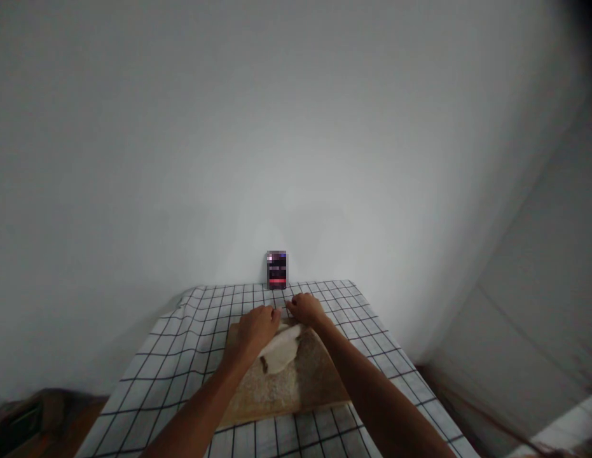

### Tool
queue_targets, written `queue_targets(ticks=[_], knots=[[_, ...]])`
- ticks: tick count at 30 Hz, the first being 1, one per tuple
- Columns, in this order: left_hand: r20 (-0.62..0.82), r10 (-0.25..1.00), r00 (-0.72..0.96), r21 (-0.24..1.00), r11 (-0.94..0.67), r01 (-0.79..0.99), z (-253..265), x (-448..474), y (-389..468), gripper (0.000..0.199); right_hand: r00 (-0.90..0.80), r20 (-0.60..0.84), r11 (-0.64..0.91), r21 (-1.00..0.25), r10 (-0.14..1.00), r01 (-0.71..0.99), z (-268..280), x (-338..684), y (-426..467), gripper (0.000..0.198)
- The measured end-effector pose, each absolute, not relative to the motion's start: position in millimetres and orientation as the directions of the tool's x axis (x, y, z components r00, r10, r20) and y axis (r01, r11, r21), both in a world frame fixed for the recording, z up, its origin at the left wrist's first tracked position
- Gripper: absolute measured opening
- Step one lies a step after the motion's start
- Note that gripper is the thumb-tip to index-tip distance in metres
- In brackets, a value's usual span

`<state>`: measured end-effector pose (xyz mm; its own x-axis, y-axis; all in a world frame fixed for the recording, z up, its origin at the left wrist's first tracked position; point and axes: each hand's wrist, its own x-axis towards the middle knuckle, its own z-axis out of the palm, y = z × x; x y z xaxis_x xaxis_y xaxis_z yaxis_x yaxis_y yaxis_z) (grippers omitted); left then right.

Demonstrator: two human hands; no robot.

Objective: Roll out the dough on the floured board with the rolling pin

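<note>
A flat, pale piece of dough point(281, 355) lies on a floured wooden board point(271, 397), its far part raised or folded into a ridge. At the dough's far left edge is my left hand point(259, 326), fingers curled in and thumb pointing to the right. My right hand point(307, 310) is also curled, just past the dough's far right end and beyond the board's back edge. The two hands are close together with a small gap between them. Their fingertips are hidden, so whatever they pinch cannot be seen.
A black-and-white checked cloth point(181, 343) covers the table under the board. A phone-like device with a blurred screen point(277, 270) leans against the white wall point(296, 159) behind. A dark object point(26, 423) sits low at the left, beside the table.
</note>
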<state>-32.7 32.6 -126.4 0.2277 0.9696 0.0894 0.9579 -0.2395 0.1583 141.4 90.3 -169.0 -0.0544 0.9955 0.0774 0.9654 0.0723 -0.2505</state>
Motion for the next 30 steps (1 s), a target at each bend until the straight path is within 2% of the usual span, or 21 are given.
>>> queue_targets(ticks=[5,9,14,22,30], knots=[[0.118,0.933,0.341,0.136,-0.355,0.925,-130,-38,-23,0.039,-0.064,0.065,0.079,-0.267,0.996,0.960,-176,147,85,0.037],[0.145,0.937,0.319,0.166,-0.340,0.926,-152,-54,-40,0.046,-0.080,0.077,0.099,-0.280,0.994,0.955,-180,149,84,0.036],[0.197,0.931,0.307,0.116,-0.333,0.936,-154,-64,-14,0.045,-0.104,0.109,0.132,-0.291,0.989,0.948,-176,146,89,0.036],[0.087,0.961,0.264,0.048,-0.269,0.962,-143,-70,30,0.045,-0.076,0.213,0.140,-0.303,0.974,0.943,-166,140,104,0.044],[0.103,0.957,0.273,0.018,-0.276,0.961,-150,-77,54,0.037,-0.095,0.150,0.138,-0.311,0.984,0.940,-170,141,110,0.035]])
